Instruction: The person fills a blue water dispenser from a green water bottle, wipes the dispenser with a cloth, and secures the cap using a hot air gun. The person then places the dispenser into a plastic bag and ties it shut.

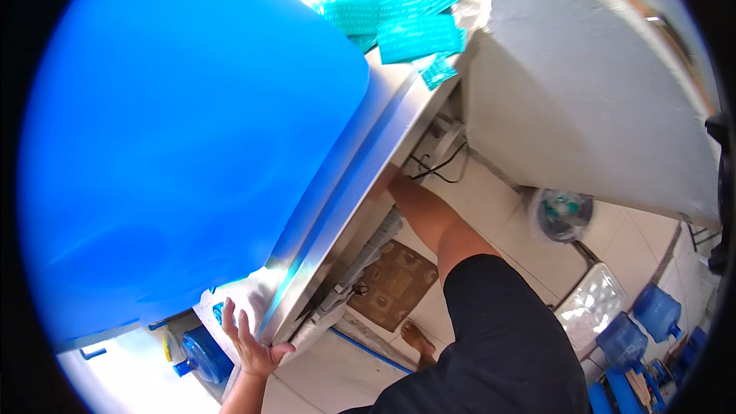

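Note:
My left hand (249, 343) is raised beside the near end of a metal counter (322, 222), its fingers spread and nothing in them. My right hand (388, 182) reaches to the counter's right edge, where its fingers pass out of sight under or behind the rim. Whether those fingers hold anything cannot be seen. A large, smooth blue object with a rounded corner (199, 130) rises over the counter and fills the left of the picture. Several teal printed plastic pieces (418, 37) lie in a loose pile at the counter's far end.
A whitish wall or panel (583, 100) stands at the right. Black cables (452, 169) hang below the counter. On the tiled floor are a brown mat (395, 284), a lined bin (563, 215) and several blue water jugs (657, 312). Another blue jug (205, 355) stands lower left.

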Tool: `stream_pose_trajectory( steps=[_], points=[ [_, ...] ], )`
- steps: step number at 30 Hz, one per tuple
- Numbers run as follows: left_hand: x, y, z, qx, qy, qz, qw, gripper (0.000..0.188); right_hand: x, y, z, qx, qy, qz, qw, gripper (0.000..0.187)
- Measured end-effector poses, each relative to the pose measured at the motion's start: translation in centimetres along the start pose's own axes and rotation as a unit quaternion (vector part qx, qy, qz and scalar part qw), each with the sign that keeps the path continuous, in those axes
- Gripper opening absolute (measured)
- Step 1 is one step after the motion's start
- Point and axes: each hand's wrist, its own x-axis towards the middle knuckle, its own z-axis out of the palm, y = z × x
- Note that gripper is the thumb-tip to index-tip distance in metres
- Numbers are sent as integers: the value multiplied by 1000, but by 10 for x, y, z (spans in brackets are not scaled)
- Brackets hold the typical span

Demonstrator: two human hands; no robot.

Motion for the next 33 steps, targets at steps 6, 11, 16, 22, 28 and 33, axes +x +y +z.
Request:
stream_pose_trajectory(
  steps=[6, 11, 16, 22, 28, 33],
  points=[
    [-4, 1, -2, 9, -11, -11, 1000, 113, 91, 55, 32, 36, 122, 105, 986, 70],
    [-3, -2, -2, 5, -5, -5, 1000, 113, 102, 54, 41, 80, 194, 128, 969, 65],
    [0, 2, 1, 12, 9, -4, 1000, 110, -2, 3, 49, 113, 235, -12, 965, 60],
    [9, 13, -1, 59, 97, 30, 993, 97, -270, 22, 149, 144, 319, -125, 928, 41],
    [-52, 46, 26, -112, 154, 125, 974, 42, -520, 148, 199, -151, -313, 159, 924, 62],
    [-198, 17, 142, -274, -157, -224, 922, 40, -697, 192, 211, 38, 393, 525, 754, 40]
  ],
)
